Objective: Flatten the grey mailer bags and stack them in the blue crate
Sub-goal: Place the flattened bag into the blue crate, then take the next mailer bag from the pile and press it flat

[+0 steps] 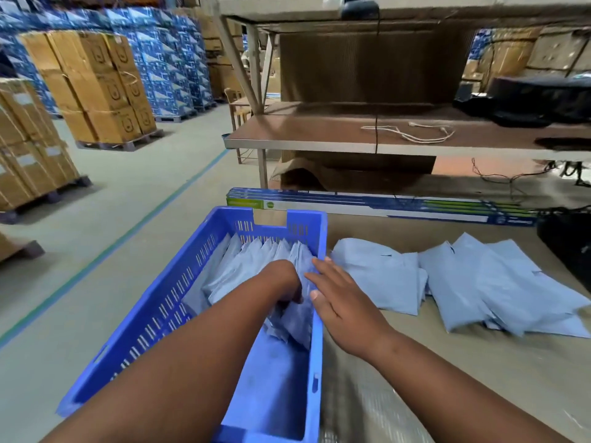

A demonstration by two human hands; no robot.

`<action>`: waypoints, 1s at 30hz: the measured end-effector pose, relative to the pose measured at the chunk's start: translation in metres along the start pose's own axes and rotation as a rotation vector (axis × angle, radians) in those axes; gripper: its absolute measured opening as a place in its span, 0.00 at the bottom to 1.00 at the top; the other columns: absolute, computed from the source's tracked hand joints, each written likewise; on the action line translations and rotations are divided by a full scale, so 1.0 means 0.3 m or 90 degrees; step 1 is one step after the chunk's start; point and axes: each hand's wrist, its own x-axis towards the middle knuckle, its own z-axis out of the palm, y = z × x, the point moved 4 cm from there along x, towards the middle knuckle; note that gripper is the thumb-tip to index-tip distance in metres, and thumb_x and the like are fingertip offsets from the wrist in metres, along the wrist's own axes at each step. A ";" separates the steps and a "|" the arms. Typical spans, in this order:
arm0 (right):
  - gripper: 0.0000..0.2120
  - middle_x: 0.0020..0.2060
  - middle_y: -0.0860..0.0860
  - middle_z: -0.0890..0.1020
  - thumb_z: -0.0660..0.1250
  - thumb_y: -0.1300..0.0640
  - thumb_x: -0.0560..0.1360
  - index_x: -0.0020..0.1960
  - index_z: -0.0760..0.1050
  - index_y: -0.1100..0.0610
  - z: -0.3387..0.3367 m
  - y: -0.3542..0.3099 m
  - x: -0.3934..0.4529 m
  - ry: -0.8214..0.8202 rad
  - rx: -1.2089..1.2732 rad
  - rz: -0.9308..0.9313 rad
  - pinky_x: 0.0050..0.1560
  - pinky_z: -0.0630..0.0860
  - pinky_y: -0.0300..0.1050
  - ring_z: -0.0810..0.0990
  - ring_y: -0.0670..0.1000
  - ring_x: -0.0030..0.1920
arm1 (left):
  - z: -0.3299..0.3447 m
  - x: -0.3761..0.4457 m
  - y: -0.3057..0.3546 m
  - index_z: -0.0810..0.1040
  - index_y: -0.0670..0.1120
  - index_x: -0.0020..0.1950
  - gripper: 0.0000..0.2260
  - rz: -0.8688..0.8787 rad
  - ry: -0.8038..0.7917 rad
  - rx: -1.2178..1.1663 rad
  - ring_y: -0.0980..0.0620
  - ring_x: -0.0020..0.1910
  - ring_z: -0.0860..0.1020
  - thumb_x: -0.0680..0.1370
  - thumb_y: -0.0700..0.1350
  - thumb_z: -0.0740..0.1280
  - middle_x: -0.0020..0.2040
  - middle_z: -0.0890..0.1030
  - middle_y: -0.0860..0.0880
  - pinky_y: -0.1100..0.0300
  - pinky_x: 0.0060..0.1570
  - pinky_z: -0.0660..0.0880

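A blue slotted crate (179, 302) sits at the left end of the worktable. Several grey mailer bags (256, 260) stand on edge in its far half, leaning against one another. My left hand (281, 282) reaches down inside the crate with its fingers curled on the nearest bags. My right hand (342, 295) lies flat over the crate's right rim, fingers spread and pressing against the side of the same bags. Two loose piles of grey mailer bags (383, 276) (499, 282) lie on the table to the right of the crate.
A long blue and green carton (383, 204) lies along the table's far edge. Beyond it stands a brown shelf (319, 129) with a white cord. A black object (569, 244) sits at the right edge. Pallets of cardboard boxes (96, 91) stand on the floor to the left.
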 end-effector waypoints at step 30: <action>0.23 0.81 0.53 0.65 0.59 0.44 0.86 0.79 0.69 0.51 -0.274 0.369 -0.124 -0.004 -0.092 0.094 0.78 0.58 0.48 0.61 0.56 0.81 | -0.136 -0.137 0.484 0.78 0.47 0.50 0.05 0.114 0.239 0.030 0.42 0.53 0.81 0.76 0.47 0.69 0.51 0.82 0.45 0.56 0.43 0.73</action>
